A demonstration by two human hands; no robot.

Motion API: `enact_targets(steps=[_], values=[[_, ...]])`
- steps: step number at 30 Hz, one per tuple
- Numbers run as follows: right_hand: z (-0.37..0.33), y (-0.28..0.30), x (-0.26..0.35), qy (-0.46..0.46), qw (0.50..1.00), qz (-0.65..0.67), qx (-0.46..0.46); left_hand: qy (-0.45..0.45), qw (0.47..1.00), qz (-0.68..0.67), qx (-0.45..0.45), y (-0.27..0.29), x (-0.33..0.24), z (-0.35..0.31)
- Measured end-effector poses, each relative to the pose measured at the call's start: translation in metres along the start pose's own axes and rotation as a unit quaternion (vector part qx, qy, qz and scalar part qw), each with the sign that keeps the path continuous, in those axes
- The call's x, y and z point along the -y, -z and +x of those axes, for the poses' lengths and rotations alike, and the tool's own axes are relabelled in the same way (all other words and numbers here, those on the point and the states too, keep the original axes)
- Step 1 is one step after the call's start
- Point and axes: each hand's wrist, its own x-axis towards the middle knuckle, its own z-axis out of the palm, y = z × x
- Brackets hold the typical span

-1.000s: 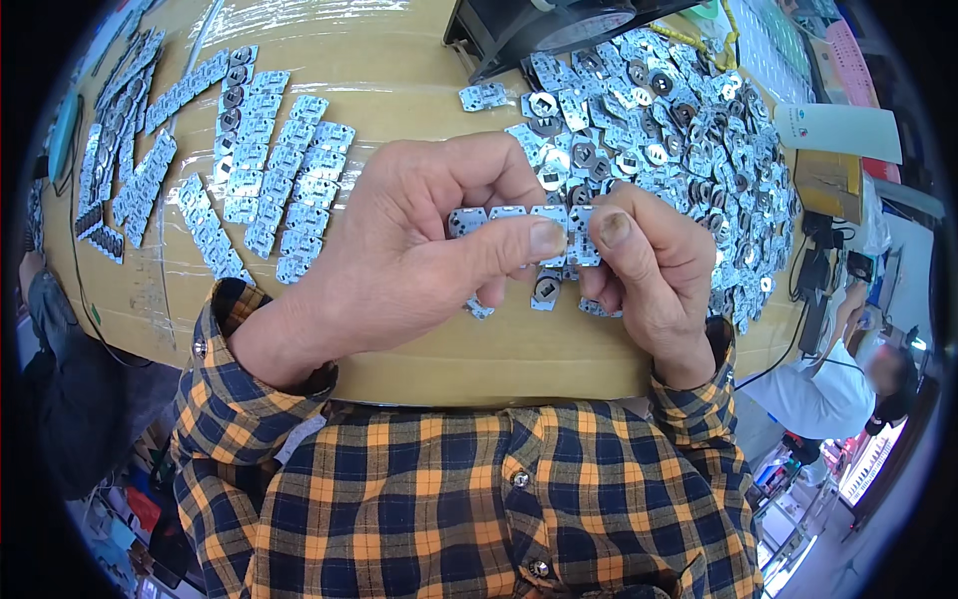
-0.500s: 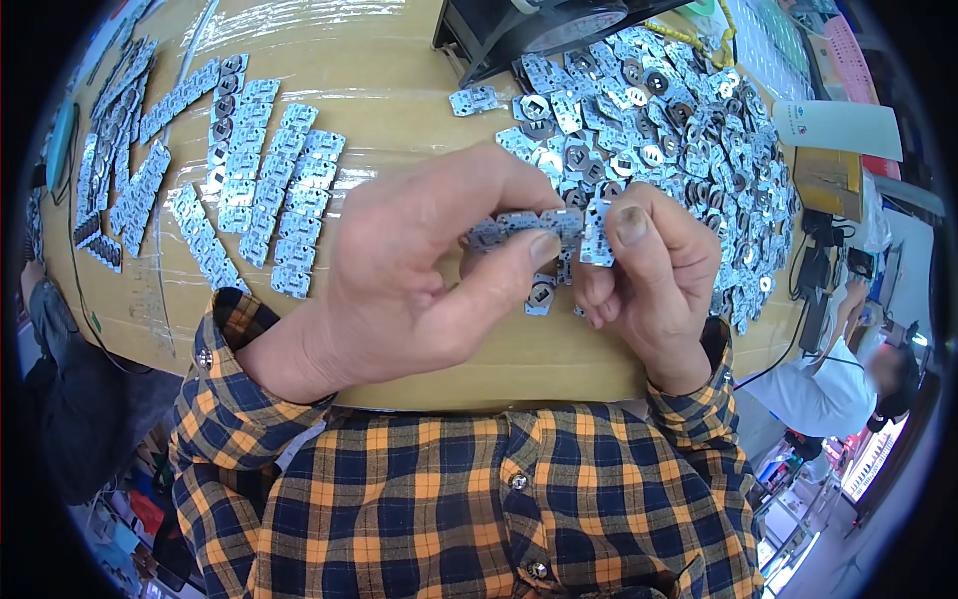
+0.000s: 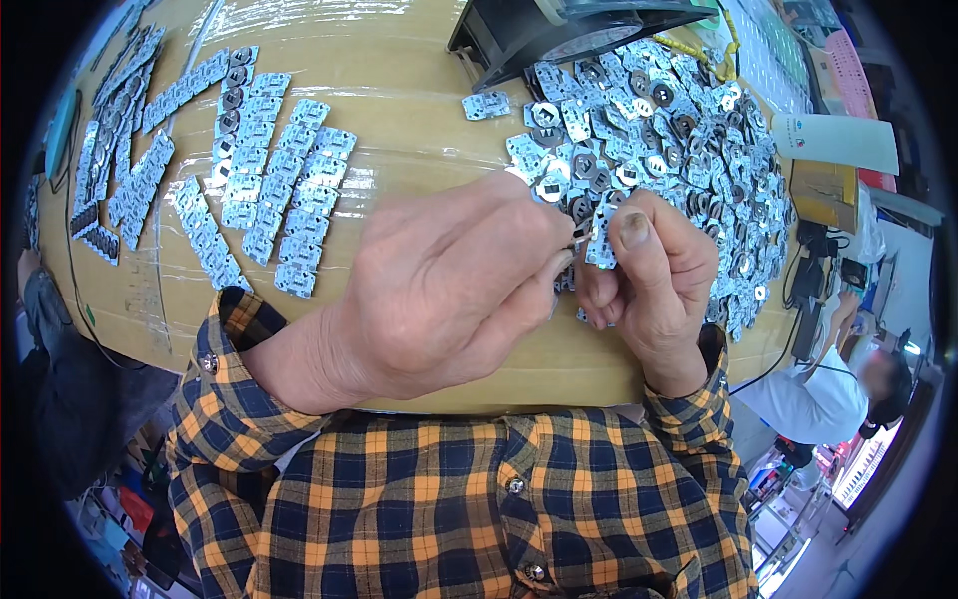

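Note:
My right hand [image 3: 659, 290] pinches a small pale circuit board [image 3: 601, 240] between thumb and fingers, just in front of a loose pile. Close against it, my left hand [image 3: 459, 285] is closed, its back turned up. The strip of circuit boards that showed in the left hand half a second ago is now almost wholly covered by the fingers. A small dark and shiny bit shows between the fingertips of both hands; I cannot make out whether the two pieces touch.
A big pile of circuit boards [image 3: 689, 150], several with round dark parts, covers the table's right side. Rows of board strips [image 3: 309, 215] lie on the left. A black fan [image 3: 569, 40] stands behind the pile. Another person [image 3: 818, 399] is at the far right.
My left hand has rolled over and closed toward the right hand, covering the board strip. The right hand keeps its pinch almost in place. The view has shifted slightly.

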Motion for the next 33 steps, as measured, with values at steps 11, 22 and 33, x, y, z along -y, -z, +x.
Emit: enact_targets(steps=[11, 22, 33], values=[[0.0, 0.0, 0.0, -0.008, 1.0, 0.007, -0.003, 0.007, 1.0, -0.003, -0.02, 0.0, 0.001, 0.001], [-0.001, 0.0, 0.003, -0.002, 0.999, -0.024, -0.029, 0.01, 0.998, -0.046, 0.049, 0.0, 0.004, 0.0], [0.0, 0.007, 0.0, 0.119, 0.968, -0.212, -0.063, 0.1, 0.989, -0.066, 0.087, 0.005, 0.001, 0.002]])
